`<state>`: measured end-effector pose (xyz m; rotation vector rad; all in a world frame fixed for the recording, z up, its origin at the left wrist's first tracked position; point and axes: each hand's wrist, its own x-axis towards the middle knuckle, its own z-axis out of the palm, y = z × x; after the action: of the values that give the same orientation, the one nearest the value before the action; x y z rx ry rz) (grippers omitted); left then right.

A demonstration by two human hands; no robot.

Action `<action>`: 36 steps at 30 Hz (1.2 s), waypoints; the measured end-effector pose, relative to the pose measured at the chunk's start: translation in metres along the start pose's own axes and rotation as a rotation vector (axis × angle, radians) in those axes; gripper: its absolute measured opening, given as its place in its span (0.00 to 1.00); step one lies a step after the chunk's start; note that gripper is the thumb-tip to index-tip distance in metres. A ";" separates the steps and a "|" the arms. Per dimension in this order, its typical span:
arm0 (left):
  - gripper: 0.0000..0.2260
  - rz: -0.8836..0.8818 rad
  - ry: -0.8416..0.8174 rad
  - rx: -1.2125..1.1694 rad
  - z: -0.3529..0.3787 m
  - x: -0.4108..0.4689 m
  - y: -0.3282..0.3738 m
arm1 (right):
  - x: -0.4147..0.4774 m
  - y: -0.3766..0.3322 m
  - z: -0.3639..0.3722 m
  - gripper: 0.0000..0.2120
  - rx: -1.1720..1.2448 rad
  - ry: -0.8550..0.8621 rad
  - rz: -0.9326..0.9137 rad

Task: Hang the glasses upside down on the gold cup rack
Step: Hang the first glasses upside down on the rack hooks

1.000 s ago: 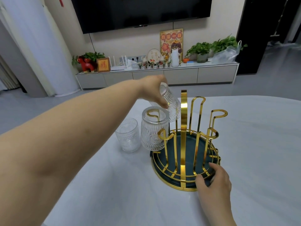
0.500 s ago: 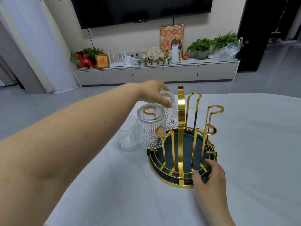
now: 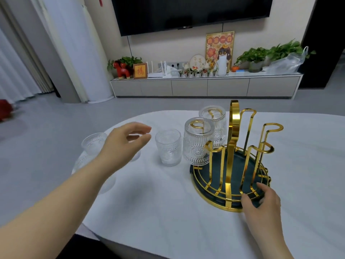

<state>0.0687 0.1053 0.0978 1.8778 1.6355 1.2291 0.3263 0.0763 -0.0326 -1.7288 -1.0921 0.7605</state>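
Observation:
The gold cup rack (image 3: pixel 234 146) with a dark round tray stands at the right on the white table. Two embossed glasses hang upside down on its left prongs: a near glass (image 3: pixel 197 144) and a far glass (image 3: pixel 214 126). An upright glass (image 3: pixel 168 147) stands on the table just left of the rack. Another upright glass (image 3: pixel 92 142) shows behind my left wrist, partly hidden. My left hand (image 3: pixel 125 144) hovers open, left of the upright glass, holding nothing. My right hand (image 3: pixel 261 202) grips the tray's front rim.
A clear glass jug or bowl (image 3: pixel 82 165) lies mostly hidden under my left forearm. The table's (image 3: pixel 168 212) curved far edge runs behind the glasses. Three rack prongs on the right carry nothing. A TV cabinet (image 3: pixel 205 86) with ornaments stands far beyond.
My left hand let go of the far glass, which now hangs on the rack, and pulled back left toward the upright glasses. My right hand stays on the tray rim.

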 end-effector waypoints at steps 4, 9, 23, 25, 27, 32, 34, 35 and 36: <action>0.12 -0.191 0.222 -0.007 -0.026 -0.054 -0.042 | -0.004 0.000 0.000 0.21 -0.045 -0.016 -0.025; 0.09 -0.400 0.529 -0.052 -0.029 -0.079 -0.087 | -0.011 -0.001 0.003 0.18 -0.114 -0.038 -0.062; 0.45 -0.636 0.527 -0.212 -0.010 -0.058 -0.149 | -0.015 -0.001 0.006 0.18 -0.145 -0.017 -0.071; 0.44 -0.630 0.536 -0.205 -0.006 -0.056 -0.155 | -0.013 0.000 0.007 0.18 -0.155 -0.011 -0.064; 0.42 -0.635 0.554 -0.182 -0.003 -0.054 -0.159 | -0.012 0.001 0.008 0.18 -0.153 -0.004 -0.061; 0.38 -0.657 0.587 -0.155 -0.001 -0.051 -0.162 | -0.011 0.002 0.009 0.18 -0.155 0.005 -0.068; 0.37 -0.654 0.588 -0.159 -0.001 -0.054 -0.160 | -0.011 0.002 0.009 0.18 -0.150 0.004 -0.069; 0.36 -0.645 0.582 -0.158 -0.002 -0.057 -0.158 | -0.011 0.001 0.009 0.18 -0.145 0.004 -0.070; 0.36 -0.629 0.577 -0.160 -0.002 -0.059 -0.155 | -0.011 0.001 0.009 0.18 -0.142 0.003 -0.073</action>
<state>-0.0243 0.0904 -0.0384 0.8190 2.0978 1.6056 0.3144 0.0696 -0.0370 -1.7972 -1.2252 0.6484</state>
